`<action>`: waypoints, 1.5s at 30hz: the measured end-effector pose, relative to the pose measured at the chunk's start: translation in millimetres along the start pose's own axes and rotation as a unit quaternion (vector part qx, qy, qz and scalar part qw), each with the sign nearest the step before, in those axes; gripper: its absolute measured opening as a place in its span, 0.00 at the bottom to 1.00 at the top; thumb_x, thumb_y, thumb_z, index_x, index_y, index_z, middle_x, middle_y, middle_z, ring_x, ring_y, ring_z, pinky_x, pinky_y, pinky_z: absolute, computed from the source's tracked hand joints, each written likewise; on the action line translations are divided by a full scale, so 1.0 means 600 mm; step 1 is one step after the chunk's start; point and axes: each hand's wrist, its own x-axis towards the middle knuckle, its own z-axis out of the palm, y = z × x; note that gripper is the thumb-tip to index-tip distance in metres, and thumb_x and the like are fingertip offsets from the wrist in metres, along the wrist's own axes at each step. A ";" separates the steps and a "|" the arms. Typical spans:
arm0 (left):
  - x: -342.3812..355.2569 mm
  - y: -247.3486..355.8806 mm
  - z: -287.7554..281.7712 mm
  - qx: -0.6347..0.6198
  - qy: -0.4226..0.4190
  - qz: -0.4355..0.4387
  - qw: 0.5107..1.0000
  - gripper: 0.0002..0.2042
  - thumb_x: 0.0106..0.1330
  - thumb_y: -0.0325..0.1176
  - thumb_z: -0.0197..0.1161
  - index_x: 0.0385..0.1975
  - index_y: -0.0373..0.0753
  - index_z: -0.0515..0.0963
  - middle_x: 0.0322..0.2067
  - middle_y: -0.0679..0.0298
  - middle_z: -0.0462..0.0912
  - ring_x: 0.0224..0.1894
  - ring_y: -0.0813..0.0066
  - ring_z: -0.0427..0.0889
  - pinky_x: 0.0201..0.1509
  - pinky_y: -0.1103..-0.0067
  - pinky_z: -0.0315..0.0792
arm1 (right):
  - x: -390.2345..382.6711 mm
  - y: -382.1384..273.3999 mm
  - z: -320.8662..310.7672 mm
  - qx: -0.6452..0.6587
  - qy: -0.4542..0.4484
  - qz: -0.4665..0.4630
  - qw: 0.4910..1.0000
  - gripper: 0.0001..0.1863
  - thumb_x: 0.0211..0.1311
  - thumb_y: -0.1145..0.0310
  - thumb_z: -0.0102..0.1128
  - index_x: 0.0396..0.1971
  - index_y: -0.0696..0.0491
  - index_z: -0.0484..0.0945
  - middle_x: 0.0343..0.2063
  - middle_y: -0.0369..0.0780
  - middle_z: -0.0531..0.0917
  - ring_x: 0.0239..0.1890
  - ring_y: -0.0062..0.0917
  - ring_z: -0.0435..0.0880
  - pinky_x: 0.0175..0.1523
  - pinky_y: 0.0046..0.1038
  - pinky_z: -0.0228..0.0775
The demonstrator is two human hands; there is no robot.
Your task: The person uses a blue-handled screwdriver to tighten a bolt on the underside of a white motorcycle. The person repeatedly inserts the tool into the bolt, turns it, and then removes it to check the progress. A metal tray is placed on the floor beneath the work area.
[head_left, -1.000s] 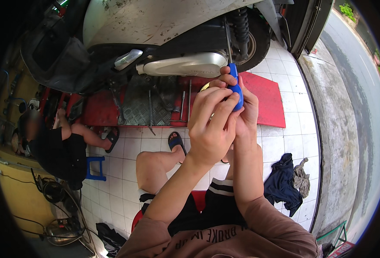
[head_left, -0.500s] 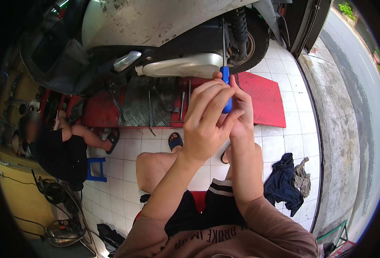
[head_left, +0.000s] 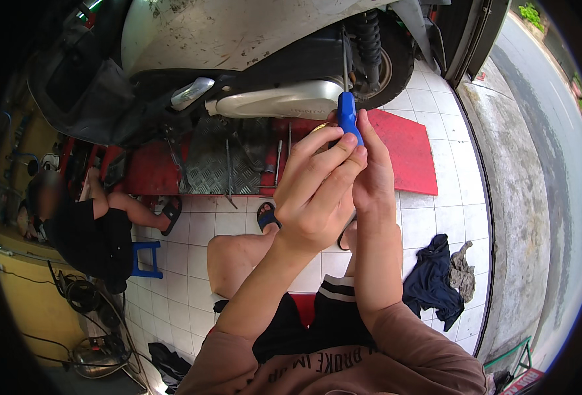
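A screwdriver with a blue handle (head_left: 347,116) points away from me, its long metal shaft (head_left: 345,59) reaching up beside the scooter's rear shock absorber (head_left: 366,46). What its tip meets is too dark to make out. The fingers of my left hand (head_left: 314,187) curl over the lower end of the handle. My right hand (head_left: 375,164) closes on the handle from the right, with one fingertip along its side; its other fingers are partly hidden. A small yellow edge (head_left: 320,128) shows behind my left fingers, too little to name. The silver engine-side cover (head_left: 278,102) lies just beyond my hands.
The scooter (head_left: 192,39) stands on a red lift platform (head_left: 399,151). Several long metal tools, one a rod (head_left: 229,168), lie on its tread plate. A person (head_left: 80,224) sits at left by a blue stool (head_left: 147,259). Dark cloth (head_left: 432,283) lies on the tiles at right.
The screwdriver's handle has shifted slightly away from me. My left fingers now cover its lower end, and more of its upper part shows. My right hand has moved a little rightward.
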 end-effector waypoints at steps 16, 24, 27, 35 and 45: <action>-0.008 -0.010 0.007 -0.005 -0.050 0.005 0.999 0.18 0.46 0.23 0.74 0.39 0.35 0.82 0.40 0.59 0.82 0.43 0.58 0.82 0.43 0.71 0.79 | 0.017 0.007 -0.007 0.230 -0.175 0.029 0.957 0.18 0.75 0.57 0.47 0.48 0.59 0.72 0.39 0.41 0.78 0.44 0.27 0.78 0.50 0.26 0.74; 0.020 -0.015 -0.007 -0.025 -0.188 0.017 0.982 0.23 0.41 0.14 0.63 0.42 0.39 0.84 0.42 0.64 0.82 0.37 0.61 0.82 0.38 0.71 0.80 | -0.008 -0.036 -0.010 -0.115 0.042 -0.045 0.991 0.18 0.72 0.57 0.53 0.46 0.58 0.76 0.36 0.39 0.82 0.37 0.22 0.81 0.43 0.25 0.76; 0.026 -0.008 -0.003 -0.032 -0.203 0.017 0.979 0.19 0.46 0.15 0.64 0.40 0.38 0.84 0.42 0.62 0.82 0.34 0.65 0.82 0.34 0.74 0.79 | -0.008 -0.040 -0.014 -0.027 0.059 -0.024 0.998 0.18 0.72 0.56 0.53 0.45 0.58 0.76 0.35 0.40 0.83 0.39 0.24 0.81 0.46 0.27 0.76; -0.037 0.026 -0.006 -0.381 -0.217 -0.457 0.774 0.16 0.73 0.41 0.55 0.45 0.31 0.75 0.24 0.60 0.76 0.14 0.79 0.70 0.15 0.84 0.62 | 0.016 -0.011 -0.008 0.147 -0.156 0.008 0.977 0.19 0.75 0.55 0.45 0.44 0.57 0.74 0.38 0.43 0.84 0.57 0.34 0.75 0.66 0.40 0.62; 0.007 0.058 0.006 -0.656 -0.018 -0.621 0.430 0.30 0.76 0.59 0.38 0.47 0.33 0.70 0.21 0.68 0.70 0.08 0.84 0.51 0.12 0.84 0.48 | 0.026 0.024 0.006 0.146 -0.202 -0.032 0.968 0.20 0.76 0.53 0.42 0.51 0.55 0.68 0.43 0.41 0.79 0.56 0.31 0.73 0.63 0.42 0.67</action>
